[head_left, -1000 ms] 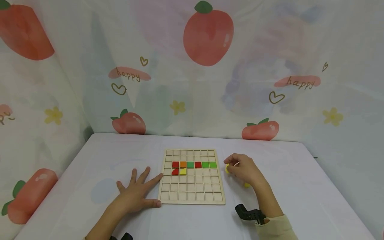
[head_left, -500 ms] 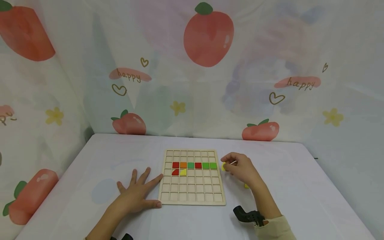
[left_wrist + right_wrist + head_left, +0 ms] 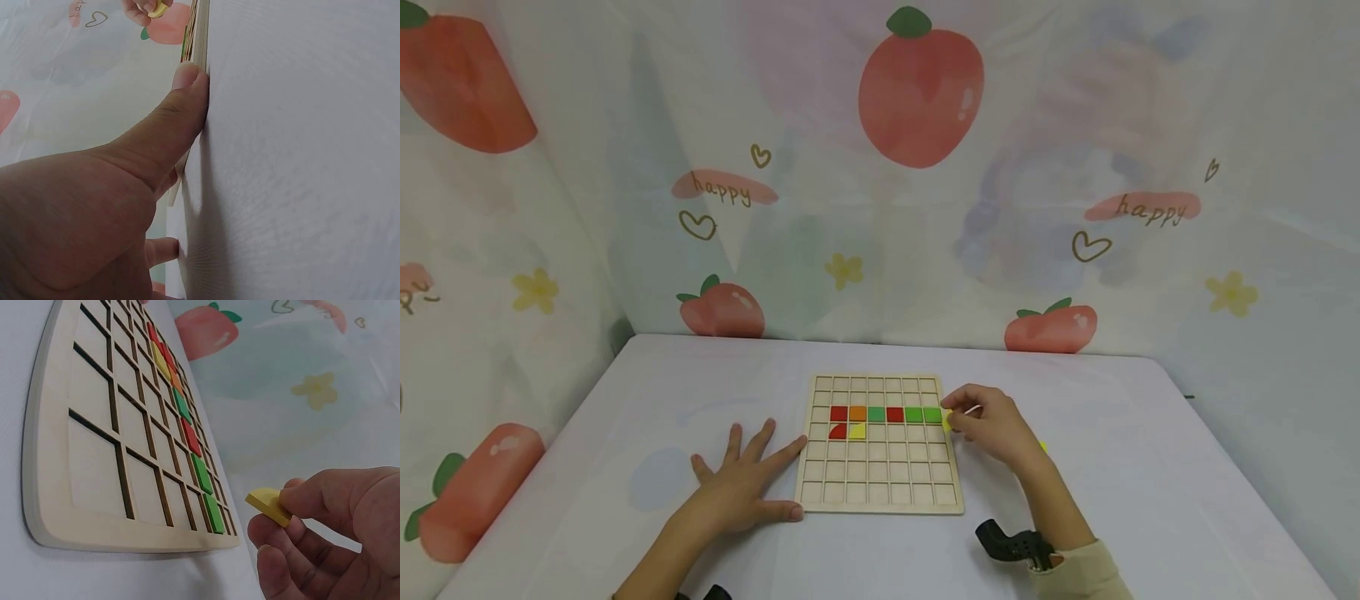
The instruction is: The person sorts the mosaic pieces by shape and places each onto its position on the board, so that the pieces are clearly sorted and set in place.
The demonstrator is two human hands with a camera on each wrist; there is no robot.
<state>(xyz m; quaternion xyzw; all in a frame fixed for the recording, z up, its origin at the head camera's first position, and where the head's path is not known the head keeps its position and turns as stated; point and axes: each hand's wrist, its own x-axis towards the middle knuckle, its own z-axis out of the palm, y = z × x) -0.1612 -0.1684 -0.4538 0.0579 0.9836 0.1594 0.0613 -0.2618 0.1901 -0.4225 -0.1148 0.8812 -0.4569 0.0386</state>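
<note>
In the head view, my left hand (image 3: pixel 741 492) lay on the white table (image 3: pixel 880 558) with its fingers spread wide, index fingertip and thumb touching the left side of the wooden grid board (image 3: pixel 880 509). My right hand (image 3: pixel 992 421) pinched a yellow piece (image 3: pixel 947 420) at the board's right edge, level with the coloured row. A second yellow piece (image 3: pixel 1043 447) showed partly beside my right forearm. In the third row from the far side sat a red tile (image 3: pixel 838 413), an orange tile (image 3: pixel 857 413), a teal tile (image 3: pixel 876 414), another red tile (image 3: pixel 895 414) and two green tiles (image 3: pixel 932 415). Just below the first two were a curved red piece (image 3: pixel 838 432) and a yellow tile (image 3: pixel 857 432). Fruit-printed cloth (image 3: pixel 805 225) hung behind the table.

In the left wrist view, my thumb (image 3: pixel 169 119) reached along the table to the board's side; my right hand and its yellow piece showed at the top.

In the right wrist view, I held the yellow piece between thumb and index finger, above the table and apart from the board's rim, its curved side uppermost. My other fingers were bent beneath it.
</note>
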